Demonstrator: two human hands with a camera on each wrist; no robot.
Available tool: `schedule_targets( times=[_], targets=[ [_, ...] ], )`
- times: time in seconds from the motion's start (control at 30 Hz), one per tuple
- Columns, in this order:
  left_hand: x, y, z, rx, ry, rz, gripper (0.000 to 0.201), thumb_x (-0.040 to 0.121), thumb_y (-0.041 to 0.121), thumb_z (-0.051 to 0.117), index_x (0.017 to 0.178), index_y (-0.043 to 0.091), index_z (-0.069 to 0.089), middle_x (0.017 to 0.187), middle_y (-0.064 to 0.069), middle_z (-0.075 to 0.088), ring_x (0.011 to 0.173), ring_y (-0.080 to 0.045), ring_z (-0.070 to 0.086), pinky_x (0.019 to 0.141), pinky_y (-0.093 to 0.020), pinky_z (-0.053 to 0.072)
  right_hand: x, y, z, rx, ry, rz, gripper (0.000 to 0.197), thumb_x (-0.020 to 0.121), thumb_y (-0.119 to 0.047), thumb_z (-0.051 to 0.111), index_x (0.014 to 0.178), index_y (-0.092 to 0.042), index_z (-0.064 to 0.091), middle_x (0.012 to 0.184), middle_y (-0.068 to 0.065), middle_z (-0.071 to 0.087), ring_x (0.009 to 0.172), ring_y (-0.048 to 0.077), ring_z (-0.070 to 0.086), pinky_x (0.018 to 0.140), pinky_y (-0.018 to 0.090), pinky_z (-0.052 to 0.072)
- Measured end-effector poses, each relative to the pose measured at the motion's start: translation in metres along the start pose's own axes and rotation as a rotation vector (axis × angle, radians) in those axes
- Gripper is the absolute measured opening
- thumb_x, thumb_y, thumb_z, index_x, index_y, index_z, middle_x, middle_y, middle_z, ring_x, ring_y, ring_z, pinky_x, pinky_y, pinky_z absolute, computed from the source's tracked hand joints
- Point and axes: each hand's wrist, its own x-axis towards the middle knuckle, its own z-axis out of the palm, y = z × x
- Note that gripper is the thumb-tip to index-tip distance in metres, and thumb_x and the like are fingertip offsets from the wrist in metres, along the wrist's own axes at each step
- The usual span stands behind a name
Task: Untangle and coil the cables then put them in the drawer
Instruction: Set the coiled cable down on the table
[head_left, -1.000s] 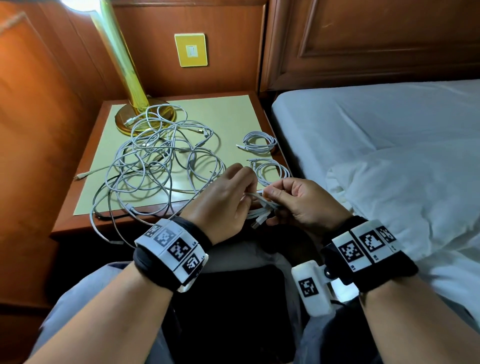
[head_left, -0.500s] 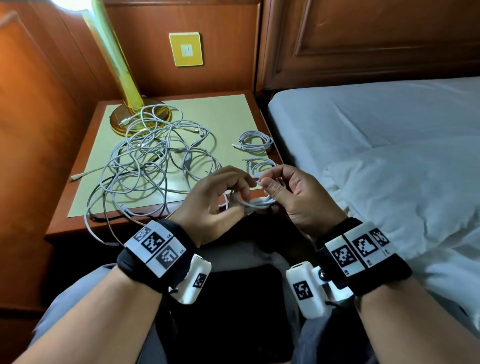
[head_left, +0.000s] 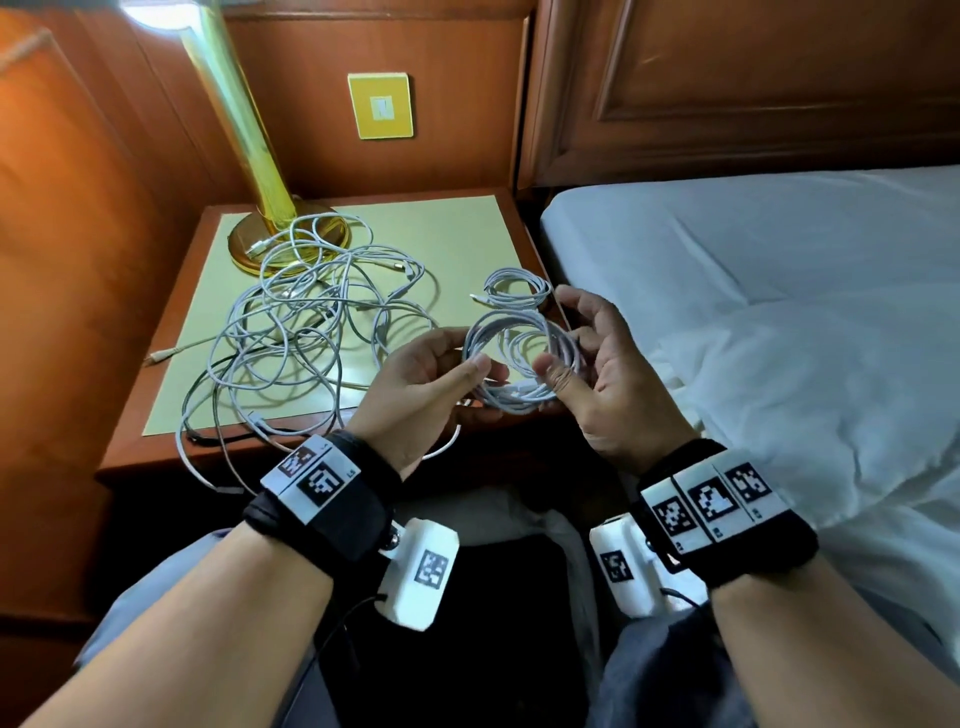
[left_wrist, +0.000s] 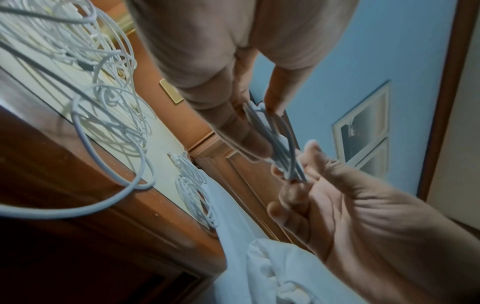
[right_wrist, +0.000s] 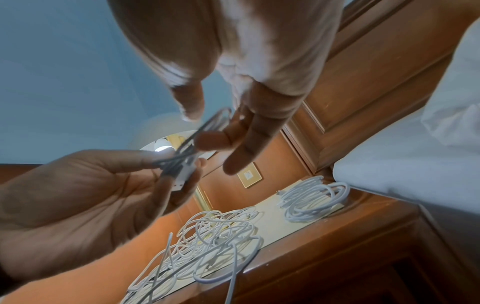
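A white coiled cable (head_left: 519, 364) hangs as a round loop above the nightstand's front right corner. My left hand (head_left: 470, 358) pinches its left side between thumb and fingers. My right hand (head_left: 563, 353) holds the right side, thumb on top and fingers behind. In the left wrist view the coiled cable (left_wrist: 280, 152) runs from my left hand (left_wrist: 257, 131) into my right hand (left_wrist: 293, 181). Another finished coil (head_left: 517, 288) lies on the nightstand (head_left: 467, 234) just beyond. A large tangle of white cables (head_left: 311, 322) covers its left half. No open drawer shows.
A brass lamp (head_left: 285, 244) stands at the nightstand's back left, with cable loops over its base. Some cable loops (head_left: 208, 467) hang over the front edge. The bed with white bedding (head_left: 779, 312) is close on the right. A yellow wall switch (head_left: 382, 106) sits behind.
The hands have risen from my lap to above the nightstand's corner. The bunched cable they worked on is now spread into a round coil held between them.
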Motion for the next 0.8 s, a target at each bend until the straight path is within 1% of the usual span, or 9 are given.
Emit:
schedule_targets(
  times=[0.03, 0.1, 0.17, 0.27, 0.4, 0.5, 0.57, 0.67, 0.8],
  targets=[
    [0.002, -0.001, -0.001, 0.011, 0.016, 0.011, 0.016, 0.099, 0.005, 0.057, 0.114, 0.003, 0.063, 0.089, -0.014, 0.071, 0.081, -0.026, 0.067, 0.069, -0.036, 0.062, 0.001, 0.003, 0.001, -0.021, -0.003, 0.038, 0.056, 0.09, -0.039, 0.064, 0.139, -0.041, 0.038, 0.126, -0.002, 0.065, 0.107, 0.015, 0.067, 0.096, 0.044, 0.053],
    [0.004, 0.0, -0.004, 0.027, 0.023, 0.032, 0.012, 0.099, 0.004, 0.057, 0.108, 0.007, 0.064, 0.088, -0.014, 0.071, 0.083, -0.027, 0.067, 0.065, -0.034, 0.061, 0.003, 0.006, 0.002, -0.071, -0.006, 0.095, 0.046, 0.093, -0.039, 0.064, 0.135, -0.04, 0.046, 0.124, -0.005, 0.066, 0.092, 0.015, 0.071, 0.09, 0.042, 0.056],
    [0.004, 0.002, -0.005, 0.026, 0.03, 0.048, 0.012, 0.098, 0.003, 0.057, 0.102, 0.011, 0.065, 0.085, -0.012, 0.071, 0.083, -0.027, 0.068, 0.06, -0.031, 0.058, 0.005, 0.005, 0.003, -0.099, 0.005, 0.133, 0.024, 0.096, -0.028, 0.063, 0.117, -0.039, 0.057, 0.115, -0.003, 0.069, 0.079, 0.017, 0.073, 0.084, 0.042, 0.06],
    [0.003, 0.002, -0.008, 0.031, 0.041, 0.066, 0.012, 0.099, 0.004, 0.057, 0.1, 0.014, 0.065, 0.085, -0.012, 0.071, 0.082, -0.026, 0.069, 0.056, -0.029, 0.056, 0.006, -0.001, 0.006, -0.05, 0.03, 0.18, 0.022, 0.096, -0.015, 0.065, 0.097, -0.037, 0.062, 0.099, 0.007, 0.073, 0.067, 0.017, 0.073, 0.079, 0.043, 0.061],
    [0.007, 0.005, -0.015, 0.033, 0.069, 0.031, 0.012, 0.102, 0.015, 0.055, 0.108, 0.011, 0.064, 0.097, -0.015, 0.073, 0.087, -0.026, 0.071, 0.058, -0.035, 0.059, 0.012, -0.005, 0.011, 0.025, 0.046, 0.227, 0.017, 0.094, -0.011, 0.066, 0.1, -0.028, 0.067, 0.095, 0.009, 0.075, 0.066, 0.02, 0.073, 0.076, 0.043, 0.062],
    [0.017, 0.01, -0.026, -0.003, 0.15, -0.026, 0.029, 0.104, 0.026, 0.051, 0.122, 0.007, 0.061, 0.112, -0.014, 0.071, 0.091, -0.023, 0.071, 0.056, -0.034, 0.058, 0.023, -0.012, 0.015, 0.057, 0.104, 0.262, 0.018, 0.095, -0.01, 0.064, 0.112, -0.015, 0.067, 0.098, 0.013, 0.074, 0.061, 0.018, 0.071, 0.068, 0.034, 0.062],
    [0.026, 0.012, -0.035, 0.021, 0.221, -0.049, 0.035, 0.105, 0.031, 0.049, 0.125, 0.004, 0.059, 0.117, -0.014, 0.068, 0.092, -0.022, 0.069, 0.055, -0.031, 0.056, 0.036, -0.02, 0.014, 0.069, 0.142, 0.28, 0.014, 0.096, -0.009, 0.063, 0.108, -0.013, 0.067, 0.093, 0.011, 0.073, 0.06, 0.017, 0.069, 0.068, 0.033, 0.061],
    [0.043, 0.013, -0.051, 0.079, 0.302, -0.053, 0.032, 0.105, 0.031, 0.048, 0.119, 0.005, 0.06, 0.114, -0.013, 0.066, 0.094, -0.024, 0.066, 0.055, -0.03, 0.054, 0.067, -0.031, 0.008, 0.057, 0.156, 0.291, 0.012, 0.096, -0.009, 0.063, 0.093, -0.02, 0.067, 0.083, 0.005, 0.074, 0.061, 0.017, 0.07, 0.07, 0.035, 0.061],
    [0.061, 0.012, -0.069, 0.115, 0.34, -0.046, 0.022, 0.104, 0.03, 0.051, 0.108, 0.01, 0.061, 0.107, -0.011, 0.064, 0.087, -0.022, 0.065, 0.051, -0.028, 0.052, 0.124, -0.028, 0.002, 0.047, 0.164, 0.33, 0.013, 0.096, -0.009, 0.062, 0.085, -0.014, 0.065, 0.077, 0.006, 0.069, 0.058, 0.016, 0.067, 0.072, 0.036, 0.061]
  ],
)
